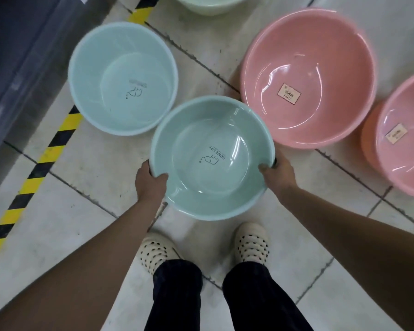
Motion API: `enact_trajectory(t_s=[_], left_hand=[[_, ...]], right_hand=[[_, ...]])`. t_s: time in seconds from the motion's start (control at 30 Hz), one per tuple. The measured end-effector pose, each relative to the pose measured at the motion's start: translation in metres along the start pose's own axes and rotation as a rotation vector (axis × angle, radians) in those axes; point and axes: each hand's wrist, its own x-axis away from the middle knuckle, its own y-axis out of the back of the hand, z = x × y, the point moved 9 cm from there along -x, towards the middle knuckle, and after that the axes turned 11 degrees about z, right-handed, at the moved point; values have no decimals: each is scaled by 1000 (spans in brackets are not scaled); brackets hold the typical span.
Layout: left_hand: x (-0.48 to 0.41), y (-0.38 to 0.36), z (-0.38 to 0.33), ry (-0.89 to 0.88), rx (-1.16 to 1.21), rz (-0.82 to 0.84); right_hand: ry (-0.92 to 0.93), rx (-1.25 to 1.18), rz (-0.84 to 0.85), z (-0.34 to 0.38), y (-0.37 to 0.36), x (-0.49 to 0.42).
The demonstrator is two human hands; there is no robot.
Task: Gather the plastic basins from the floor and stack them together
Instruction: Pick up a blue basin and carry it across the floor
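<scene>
Gripping the green basin point(210, 161) by opposite rims, left hand point(151, 182) and right hand point(279, 174) keep it level for nesting.

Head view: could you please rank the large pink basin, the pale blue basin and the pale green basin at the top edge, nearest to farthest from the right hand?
From the right hand, which grips the held green basin:
1. Large pink basin, just ahead of the hand.
2. Pale blue basin, across on the left.
3. Pale green basin, cut off by the top edge.
</scene>
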Motion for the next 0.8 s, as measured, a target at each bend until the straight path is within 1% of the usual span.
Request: enact_trajectory(t_s=[0.23,0.37,0.5,0.63,0.8], left_hand=[[-23,-8,20,-34,54,18],[-35,-9,27,-44,98,46],[-42,-9,25,-58,98,123],[-29,9,10,-110,133,178],[9,46,-17,-144,154,209]], right_hand=[[45,86,-16,-19,-19,-16],[39,57,-10,-24,-25,-26],[47,13,33,-21,-30,-25],[31,-23,29,-6,-26,-7],[37,-38,14,28,-17,47]])
